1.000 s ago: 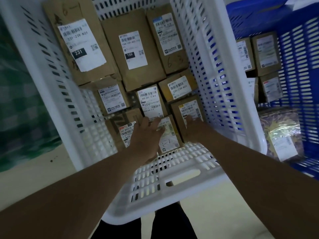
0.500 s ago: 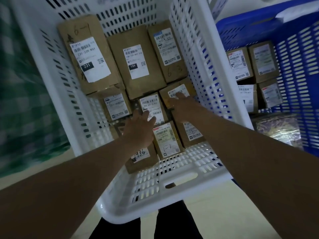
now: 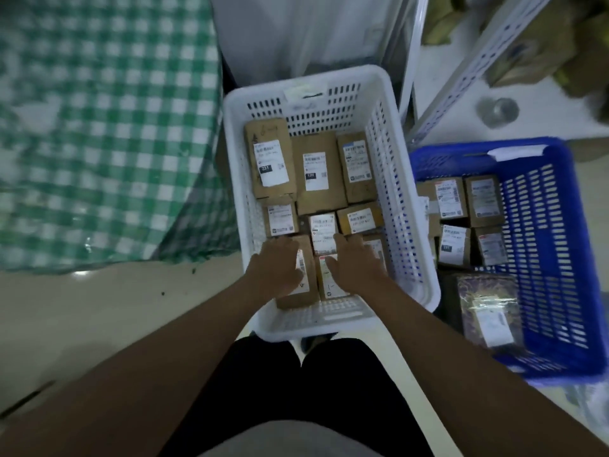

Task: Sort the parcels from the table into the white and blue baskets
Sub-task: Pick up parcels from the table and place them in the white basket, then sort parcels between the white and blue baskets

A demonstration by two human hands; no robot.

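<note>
1. You are at the placing-and-tidying end of a sort cycle, as I read it: both of your hands are down inside the white basket (image 3: 333,94), not at the table.
2. Your left hand (image 3: 275,268) lies flat on a brown cardboard parcel (image 3: 304,296) in the near-left corner of that basket, fingers straight and fairly close together, gripping nothing.
3. Your right hand (image 3: 354,262) rests palm-down on the near-right parcels, its fingers extended and loosely spread, the forefinger reaching up toward a small white-labelled parcel (image 3: 323,230) in the middle row. Whether the fingertips press or merely touch, I cannot tell.
4. The parcels in the white basket lie label-up in close rows – three long boxes (image 3: 318,173) at the far end, smaller ones nearer you.
5. The blue basket (image 3: 560,258) stands just beside the white one on your right, already holding several labelled boxes and a dark patterned packet (image 3: 487,308) at its near end.
6. The table with the green checked cloth (image 3: 99,127) is to your left; no parcels show on the visible part of it.
7. The next move, in my judgement, calls for lifting both hands clear without dragging the small boxes out of line – then turning left to the table for another parcel and reading its label to choose a basket.
</note>
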